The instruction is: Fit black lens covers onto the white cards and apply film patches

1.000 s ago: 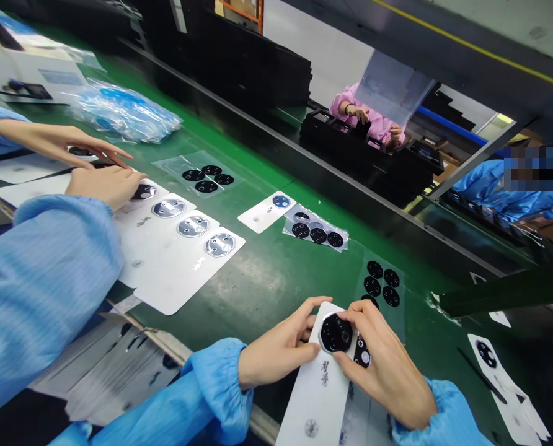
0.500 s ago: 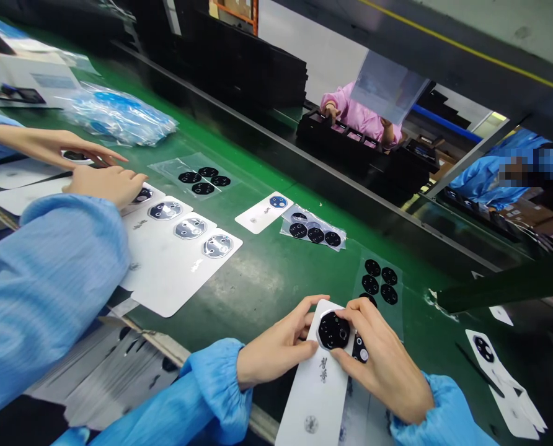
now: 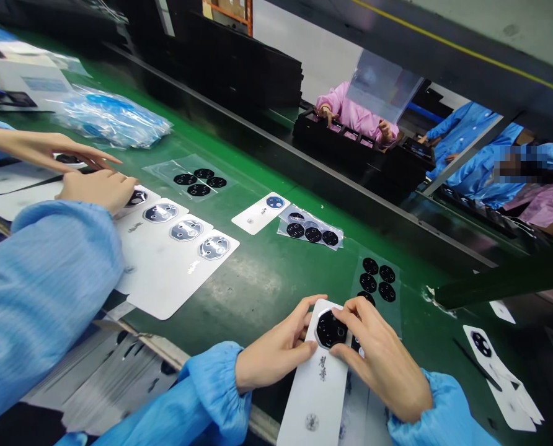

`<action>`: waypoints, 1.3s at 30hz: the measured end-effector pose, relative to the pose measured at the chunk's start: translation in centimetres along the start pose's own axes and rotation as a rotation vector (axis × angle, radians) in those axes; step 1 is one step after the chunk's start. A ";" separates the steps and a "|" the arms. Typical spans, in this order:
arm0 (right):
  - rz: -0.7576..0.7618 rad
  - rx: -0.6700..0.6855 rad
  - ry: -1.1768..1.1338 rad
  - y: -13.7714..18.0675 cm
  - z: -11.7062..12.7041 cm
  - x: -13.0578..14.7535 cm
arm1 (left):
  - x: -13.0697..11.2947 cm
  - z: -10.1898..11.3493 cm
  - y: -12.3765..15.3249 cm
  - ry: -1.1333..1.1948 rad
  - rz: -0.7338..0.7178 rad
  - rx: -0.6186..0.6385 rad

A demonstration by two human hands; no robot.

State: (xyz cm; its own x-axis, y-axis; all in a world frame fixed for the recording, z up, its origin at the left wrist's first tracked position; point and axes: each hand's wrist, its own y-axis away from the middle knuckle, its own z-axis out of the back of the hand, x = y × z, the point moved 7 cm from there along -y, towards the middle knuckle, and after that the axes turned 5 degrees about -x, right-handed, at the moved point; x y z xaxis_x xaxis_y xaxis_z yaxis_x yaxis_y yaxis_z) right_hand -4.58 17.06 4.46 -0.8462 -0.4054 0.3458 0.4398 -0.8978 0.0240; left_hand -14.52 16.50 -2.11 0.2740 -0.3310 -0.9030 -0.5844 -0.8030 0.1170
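Observation:
A white phone back cover [image 3: 316, 390] lies at the near edge of the green belt [image 3: 262, 279], with a black round camera lens piece [image 3: 330, 329] at its top end. My left hand [image 3: 276, 350] grips the cover's left side, fingers curled. My right hand [image 3: 381, 362] pinches the lens piece from the right, thumb and forefinger pressed on it. A clear film sheet [image 3: 376, 282] carrying several black lens pieces lies just beyond my right hand.
At the left a co-worker in blue sleeves [image 3: 35, 279] handles a row of white covers [image 3: 174, 248] with silver lens rings. More film sheets with black lenses [image 3: 311, 230], a lone white cover [image 3: 260, 212], a blue plastic bag [image 3: 109, 118] and people across the line.
My hands have stayed on the cover and lens, with only slight finger shifts. The view has drifted a little, and the co-worker's hands have moved slightly left.

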 end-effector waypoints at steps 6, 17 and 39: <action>0.032 -0.040 0.127 0.2 0.2 0.2 | 0.5 -0.2 0.1 0.022 -0.007 0.020; 0.022 -0.032 0.222 0.3 0.0 0.2 | 0.5 -0.2 0.3 -0.037 0.018 -0.045; -0.003 -0.091 0.140 0.8 0.1 0.4 | 0.7 -0.3 1.0 -0.232 -0.046 -0.142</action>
State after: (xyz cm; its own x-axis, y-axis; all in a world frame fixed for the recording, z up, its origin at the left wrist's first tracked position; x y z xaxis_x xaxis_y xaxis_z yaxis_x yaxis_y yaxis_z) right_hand -4.55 16.22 4.69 -0.8839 -0.4173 0.2113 0.4138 -0.9082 -0.0625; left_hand -14.67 15.35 -2.55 0.1058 -0.1833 -0.9773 -0.4579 -0.8815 0.1158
